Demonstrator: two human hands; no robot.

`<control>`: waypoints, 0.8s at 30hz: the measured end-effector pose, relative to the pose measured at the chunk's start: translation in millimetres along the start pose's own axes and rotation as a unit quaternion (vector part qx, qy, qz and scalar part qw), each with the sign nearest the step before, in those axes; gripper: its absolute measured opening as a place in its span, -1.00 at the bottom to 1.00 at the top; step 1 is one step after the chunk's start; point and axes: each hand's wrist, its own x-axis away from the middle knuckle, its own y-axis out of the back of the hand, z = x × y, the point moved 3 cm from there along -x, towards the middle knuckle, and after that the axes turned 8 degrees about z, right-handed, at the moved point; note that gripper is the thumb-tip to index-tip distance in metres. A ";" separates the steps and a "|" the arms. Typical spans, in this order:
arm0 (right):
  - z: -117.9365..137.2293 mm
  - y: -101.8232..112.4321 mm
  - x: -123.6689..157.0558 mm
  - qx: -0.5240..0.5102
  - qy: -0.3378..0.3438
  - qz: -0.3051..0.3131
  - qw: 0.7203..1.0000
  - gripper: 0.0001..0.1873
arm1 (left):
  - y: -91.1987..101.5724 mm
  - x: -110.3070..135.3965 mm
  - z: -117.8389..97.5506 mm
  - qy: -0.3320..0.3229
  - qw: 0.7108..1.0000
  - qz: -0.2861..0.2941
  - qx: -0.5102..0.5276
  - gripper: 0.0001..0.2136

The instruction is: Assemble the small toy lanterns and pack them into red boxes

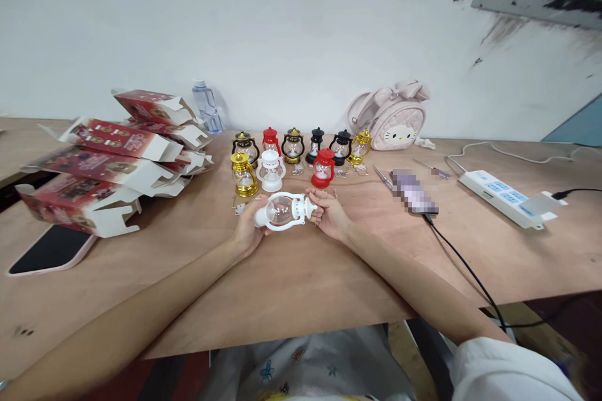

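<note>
A small white toy lantern (285,211) with a clear globe lies sideways between my two hands, just above the wooden table (291,276). My left hand (248,230) grips its base end, fingers curled round it. My right hand (330,213) pinches its cap end. Behind them stand several more little lanterns: gold (244,175), white (271,171), red (323,168) and black (315,145) ones in two rows.
Several red and white cartons (108,166) are piled at the left, above a dark tablet (49,249). A water bottle (205,106) and a pink bag (392,116) stand by the wall. A power strip (501,198), a cabled device (414,192) and a small screwdriver (383,177) lie at the right.
</note>
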 end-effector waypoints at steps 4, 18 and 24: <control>1.3 0.2 -1.6 0.017 -0.002 -0.001 1.000 -0.79 | -0.6 0.5 -0.6 -0.016 1.000 0.005 0.015 -0.75; 61.3 3.1 2.7 0.192 0.073 -0.091 0.975 -0.68 | -3.3 2.2 2.4 -0.081 0.996 -0.023 -0.023 -0.68; 97.4 -35.0 25.4 0.422 0.160 -0.085 0.888 -0.91 | -6.9 1.1 5.8 -0.095 0.966 0.077 -0.227 -0.64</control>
